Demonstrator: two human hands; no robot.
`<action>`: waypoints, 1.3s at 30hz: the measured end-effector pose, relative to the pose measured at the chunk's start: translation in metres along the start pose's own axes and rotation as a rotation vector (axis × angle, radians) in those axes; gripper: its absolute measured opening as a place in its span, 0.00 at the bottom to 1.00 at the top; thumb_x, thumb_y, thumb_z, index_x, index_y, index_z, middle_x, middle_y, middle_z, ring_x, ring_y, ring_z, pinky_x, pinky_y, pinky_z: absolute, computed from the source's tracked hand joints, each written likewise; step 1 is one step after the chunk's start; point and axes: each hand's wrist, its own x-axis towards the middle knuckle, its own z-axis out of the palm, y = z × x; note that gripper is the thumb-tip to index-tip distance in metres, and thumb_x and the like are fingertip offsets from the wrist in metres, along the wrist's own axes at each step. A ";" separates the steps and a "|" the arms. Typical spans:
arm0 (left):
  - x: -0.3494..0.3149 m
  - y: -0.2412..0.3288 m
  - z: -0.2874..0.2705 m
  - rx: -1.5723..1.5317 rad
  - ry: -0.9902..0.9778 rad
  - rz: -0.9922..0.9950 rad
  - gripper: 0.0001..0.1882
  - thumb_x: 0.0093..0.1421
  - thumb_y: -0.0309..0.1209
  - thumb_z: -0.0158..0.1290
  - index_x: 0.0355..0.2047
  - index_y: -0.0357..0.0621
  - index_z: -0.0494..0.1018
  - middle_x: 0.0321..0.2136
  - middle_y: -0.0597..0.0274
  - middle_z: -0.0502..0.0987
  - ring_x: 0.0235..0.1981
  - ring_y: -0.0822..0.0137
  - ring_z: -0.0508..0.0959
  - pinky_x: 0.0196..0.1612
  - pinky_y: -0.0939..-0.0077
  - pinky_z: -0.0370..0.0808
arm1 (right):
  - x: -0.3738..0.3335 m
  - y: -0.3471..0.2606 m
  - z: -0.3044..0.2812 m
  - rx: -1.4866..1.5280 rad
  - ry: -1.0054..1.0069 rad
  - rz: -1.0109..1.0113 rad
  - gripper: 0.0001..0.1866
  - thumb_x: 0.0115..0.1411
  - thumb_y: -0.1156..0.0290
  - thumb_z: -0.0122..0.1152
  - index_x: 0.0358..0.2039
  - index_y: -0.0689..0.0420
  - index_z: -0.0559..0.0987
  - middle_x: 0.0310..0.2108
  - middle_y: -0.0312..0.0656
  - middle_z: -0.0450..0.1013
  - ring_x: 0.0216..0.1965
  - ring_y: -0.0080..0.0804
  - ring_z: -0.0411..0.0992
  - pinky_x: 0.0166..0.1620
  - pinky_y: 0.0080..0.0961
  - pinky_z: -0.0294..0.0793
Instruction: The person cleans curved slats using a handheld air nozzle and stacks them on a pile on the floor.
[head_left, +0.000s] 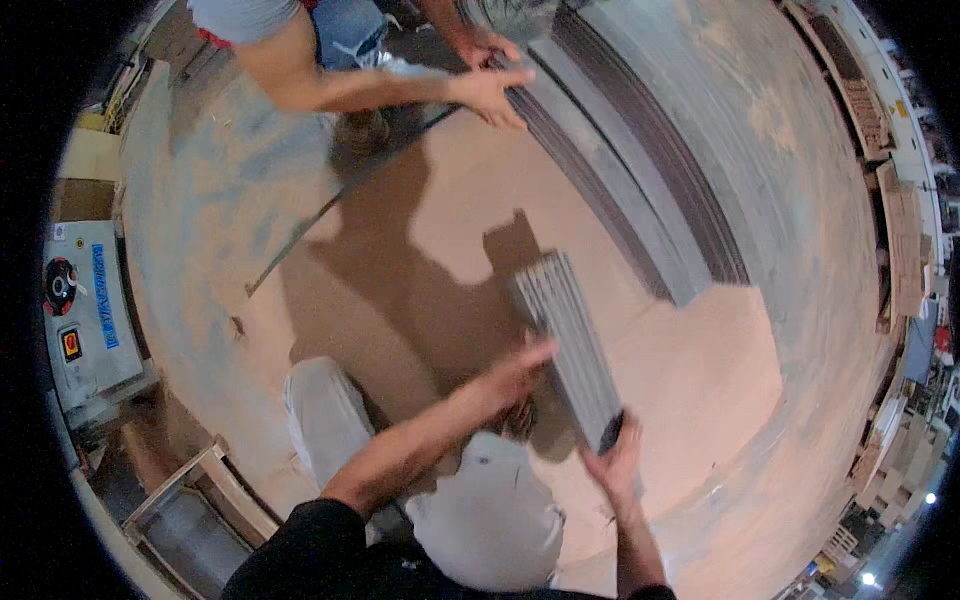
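Note:
A stack of long, ridged grey strips (575, 345) slants before me, its far end casting a shadow on the brown sheet. My right hand (615, 460) is closed around the near end, fingers along its right edge. Against the left side of the stack is my left hand (528, 368), motion-blurred, so its grip is unclear. Farther off, two longer stacks of dark grey strips, a nearer one (600, 170) and a farther one (665, 150), lie side by side. A co-worker's hand (495, 95) touches the end of the nearer one, with the other hand (485, 50) just behind.
A large brown sheet (700, 350) covers the floor under the stacks. At left stands a grey control box (95, 310) with a red and yellow switch. A wooden frame (200, 500) is at lower left. Pallets and wooden pieces (905, 240) line the right side.

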 end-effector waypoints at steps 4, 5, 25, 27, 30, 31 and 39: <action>0.033 0.024 -0.031 -0.316 -0.316 0.197 0.28 0.63 0.40 0.58 0.60 0.42 0.66 0.58 0.57 0.72 0.60 0.59 0.69 0.67 0.55 0.61 | 0.057 -0.034 -0.036 -0.068 0.029 -0.160 0.49 0.38 0.61 0.76 0.58 0.67 0.63 0.48 0.58 0.66 0.48 0.58 0.65 0.53 0.49 0.66; 0.037 0.030 -0.033 -0.410 -0.420 0.259 0.28 0.64 0.39 0.57 0.60 0.43 0.66 0.58 0.58 0.72 0.60 0.59 0.70 0.67 0.54 0.62 | 0.067 -0.038 -0.038 -0.077 0.038 -0.196 0.49 0.38 0.62 0.75 0.58 0.67 0.63 0.48 0.57 0.66 0.48 0.57 0.65 0.52 0.49 0.67; 0.019 0.082 0.011 -0.166 -0.052 0.675 0.60 0.41 0.82 0.42 0.65 0.53 0.62 0.60 0.52 0.68 0.62 0.47 0.65 0.66 0.38 0.58 | 0.088 -0.056 -0.032 -0.090 0.136 -0.293 0.51 0.40 0.64 0.74 0.64 0.61 0.59 0.53 0.53 0.67 0.53 0.52 0.66 0.58 0.50 0.63; 0.013 0.084 -0.017 -0.250 -0.085 0.670 0.58 0.43 0.81 0.42 0.65 0.53 0.63 0.60 0.54 0.69 0.63 0.48 0.64 0.67 0.38 0.55 | 0.075 -0.013 -0.024 -0.095 0.116 -0.255 0.51 0.40 0.65 0.75 0.64 0.60 0.60 0.53 0.53 0.67 0.53 0.52 0.66 0.58 0.49 0.63; 0.007 0.098 -0.049 -0.551 -0.489 0.585 0.57 0.43 0.78 0.48 0.64 0.50 0.64 0.60 0.55 0.69 0.62 0.50 0.65 0.67 0.39 0.55 | 0.055 0.026 -0.016 0.060 0.146 -0.261 0.50 0.35 0.71 0.78 0.62 0.58 0.65 0.51 0.51 0.69 0.53 0.51 0.68 0.56 0.44 0.68; 0.003 0.104 -0.027 -0.777 -0.283 0.537 0.57 0.42 0.77 0.51 0.63 0.49 0.64 0.59 0.55 0.70 0.61 0.50 0.65 0.66 0.39 0.56 | 0.054 0.022 -0.021 0.107 0.100 -0.182 0.49 0.32 0.73 0.78 0.60 0.56 0.67 0.52 0.51 0.69 0.54 0.50 0.68 0.57 0.43 0.71; 0.004 0.107 -0.067 -0.331 -0.381 0.825 0.55 0.44 0.70 0.59 0.63 0.45 0.62 0.59 0.57 0.70 0.57 0.48 0.70 0.63 0.41 0.62 | 0.057 0.020 -0.010 0.329 0.184 -0.258 0.49 0.36 0.73 0.75 0.62 0.58 0.64 0.54 0.54 0.66 0.56 0.50 0.67 0.58 0.40 0.70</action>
